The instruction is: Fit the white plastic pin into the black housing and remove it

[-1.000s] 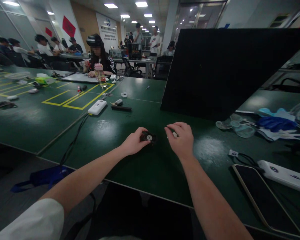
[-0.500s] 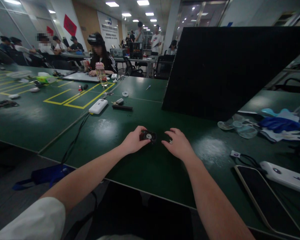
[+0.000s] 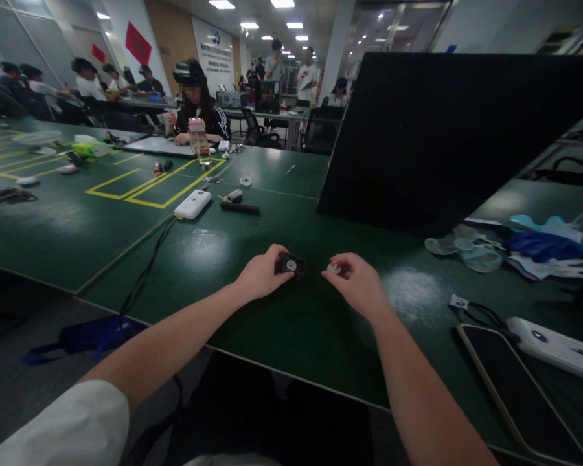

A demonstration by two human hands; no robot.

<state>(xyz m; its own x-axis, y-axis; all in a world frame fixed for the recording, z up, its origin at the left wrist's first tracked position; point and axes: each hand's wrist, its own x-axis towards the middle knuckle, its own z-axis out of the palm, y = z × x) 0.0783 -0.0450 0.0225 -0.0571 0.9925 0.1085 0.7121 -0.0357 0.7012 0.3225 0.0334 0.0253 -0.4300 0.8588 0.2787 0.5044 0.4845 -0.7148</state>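
Green surface (image 3: 272, 330) in head view, busy workroom behind. Left hand (image 3: 262, 275): fingers gripping one end of small black part (image 3: 300, 265), grey disc (image 3: 291, 265) visible on it. Right hand (image 3: 358, 285): fingers pinching white round piece (image 3: 333, 268), near black part, not touching. Likely risks: drop of white piece from slack fingertip pinch; twist of black part from one-ended hold.

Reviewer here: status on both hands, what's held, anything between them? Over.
Left hand holds dark part with pale disc. Right hand pinches small pale piece, apart from dark part. Black panel stands beyond, not between hands.
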